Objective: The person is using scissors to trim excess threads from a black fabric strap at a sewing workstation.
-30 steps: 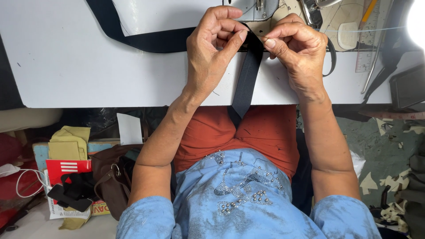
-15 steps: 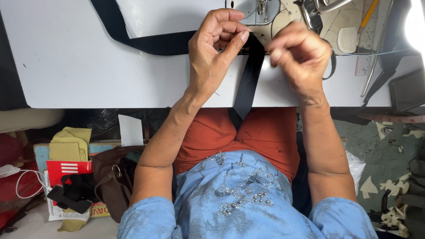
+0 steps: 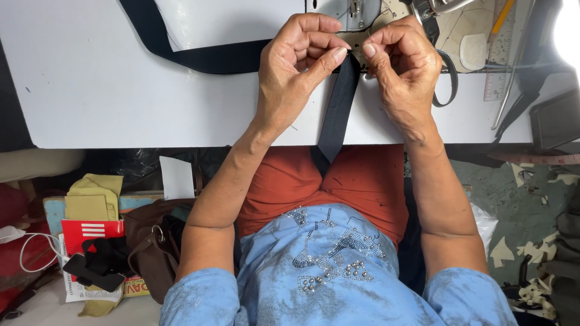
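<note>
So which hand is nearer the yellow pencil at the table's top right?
The right hand. It pinches the black strap just left of the yellow pencil; the left hand grips the strap farther left, beyond the right hand.

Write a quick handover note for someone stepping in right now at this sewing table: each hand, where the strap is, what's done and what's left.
Left hand: thumb and fingers pinching the black strap at its fold.
Right hand: pinching the same fold from the other side.
Strap: one length runs left across the white table; the other drops over the front edge to the lap. The fold sits just before the sewing machine.
Done: strap folded and held.
Left: fold not yet under the needle; no stitching visible on it.
</note>
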